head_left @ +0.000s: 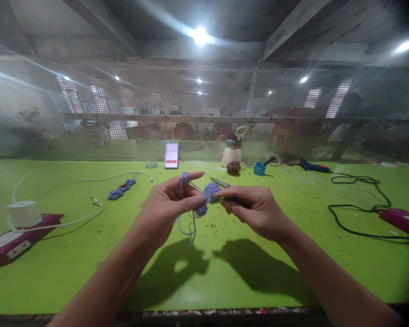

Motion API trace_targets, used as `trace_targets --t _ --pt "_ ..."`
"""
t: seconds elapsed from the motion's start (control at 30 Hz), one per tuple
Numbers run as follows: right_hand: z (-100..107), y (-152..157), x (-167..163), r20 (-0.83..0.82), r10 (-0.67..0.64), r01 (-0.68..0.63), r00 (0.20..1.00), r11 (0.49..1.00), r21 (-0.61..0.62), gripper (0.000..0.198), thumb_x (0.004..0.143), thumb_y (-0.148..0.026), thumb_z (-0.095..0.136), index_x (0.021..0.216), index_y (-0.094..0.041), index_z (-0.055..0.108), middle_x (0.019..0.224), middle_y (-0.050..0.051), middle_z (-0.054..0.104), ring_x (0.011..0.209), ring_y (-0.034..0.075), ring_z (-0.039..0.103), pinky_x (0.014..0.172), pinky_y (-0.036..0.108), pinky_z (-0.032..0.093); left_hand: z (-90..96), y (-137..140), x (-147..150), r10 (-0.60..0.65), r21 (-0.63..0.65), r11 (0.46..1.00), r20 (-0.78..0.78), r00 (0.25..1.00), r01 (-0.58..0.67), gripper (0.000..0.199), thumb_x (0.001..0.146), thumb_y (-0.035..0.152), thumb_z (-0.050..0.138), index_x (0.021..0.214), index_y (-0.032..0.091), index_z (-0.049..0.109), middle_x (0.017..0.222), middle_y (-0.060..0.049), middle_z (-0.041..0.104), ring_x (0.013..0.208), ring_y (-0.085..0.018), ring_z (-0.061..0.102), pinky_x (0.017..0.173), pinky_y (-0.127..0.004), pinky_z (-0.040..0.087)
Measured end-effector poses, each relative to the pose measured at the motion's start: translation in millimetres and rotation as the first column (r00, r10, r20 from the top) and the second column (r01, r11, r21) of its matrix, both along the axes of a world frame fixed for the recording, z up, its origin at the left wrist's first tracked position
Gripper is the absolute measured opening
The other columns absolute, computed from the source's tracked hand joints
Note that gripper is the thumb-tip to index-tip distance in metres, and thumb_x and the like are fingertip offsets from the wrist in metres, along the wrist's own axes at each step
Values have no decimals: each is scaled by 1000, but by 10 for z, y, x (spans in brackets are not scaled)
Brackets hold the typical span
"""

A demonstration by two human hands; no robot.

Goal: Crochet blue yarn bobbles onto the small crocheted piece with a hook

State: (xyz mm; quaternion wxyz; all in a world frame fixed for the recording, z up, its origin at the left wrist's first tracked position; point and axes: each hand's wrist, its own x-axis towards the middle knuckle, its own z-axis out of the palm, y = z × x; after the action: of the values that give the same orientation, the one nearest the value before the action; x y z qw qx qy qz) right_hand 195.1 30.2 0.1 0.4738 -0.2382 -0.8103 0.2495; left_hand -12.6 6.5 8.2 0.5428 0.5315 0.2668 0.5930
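Near the middle of the head view, my left hand (165, 204) pinches a small crochet piece (201, 210) of blue-purple yarn between thumb and fingers. A strand of the same yarn (184, 178) wraps round its raised index finger and runs to the piece. My right hand (257, 209) is closed on a crochet hook (218, 197), whose tip meets the piece; the fingers hide most of its handle. A rounded blue-purple yarn bundle (211, 187) shows right behind; I cannot tell whether it is joined to the piece. A loose yarn tail (193, 229) hangs below.
Behind my hands lie scissors (220, 182). On the green table (204, 281) are a blue braided yarn piece (122, 189), a phone (171, 155), a bottle (231, 153), a dark multicoloured ball (233, 168), a blue pot (259, 168), a glue gun (313, 166), and power strips (17, 240) with cables.
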Motion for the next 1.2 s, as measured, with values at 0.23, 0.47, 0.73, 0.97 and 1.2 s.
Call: trace_targets --t 0.23,0.47,0.73,0.97,1.2 --pt "34 0 34 25 -10 6 1000 989 148 19 84 -13 62 96 -14 77 67 3 65 56 10 51 50 23 41 40 -26 -3 23 -16 1000 4 1000 -23 32 63 12 85 93 21 78 67 1 68 61 -7 60 61 -18 49" --pt "27 4 9 -28 32 -30 999 999 45 18 82 -13 64 93 -13 78 64 3 64 53 9 49 46 22 38 25 -2 -18 18 -24 1000 -22 1000 -18 29 63 12 83 91 22 79 67 2 66 61 -7 58 62 -19 46" --pt "-98 18 -47 -245 202 -295 948 847 -443 17 78 -21 72 94 -16 76 54 -3 58 38 4 38 35 18 24 -22 13 -4 -40 -94 995 -74 996 33 23 65 15 80 87 21 80 67 0 66 63 -10 57 67 -24 43" --pt "-152 21 -149 -409 131 -375 903 705 -602 18 75 -25 76 91 -18 73 56 -4 55 40 4 39 36 18 17 -67 25 50 -87 -92 993 -84 993 79 35 69 17 79 104 22 76 69 1 61 65 -11 55 67 -27 42" --pt "-112 -6 -137 -397 155 -386 905 692 -609 36 80 -22 72 116 -23 70 58 -6 51 42 3 33 38 18 16 -42 11 17 -169 -29 986 -91 981 167 50 69 13 80 116 26 70 74 3 61 70 -10 56 71 -25 44"
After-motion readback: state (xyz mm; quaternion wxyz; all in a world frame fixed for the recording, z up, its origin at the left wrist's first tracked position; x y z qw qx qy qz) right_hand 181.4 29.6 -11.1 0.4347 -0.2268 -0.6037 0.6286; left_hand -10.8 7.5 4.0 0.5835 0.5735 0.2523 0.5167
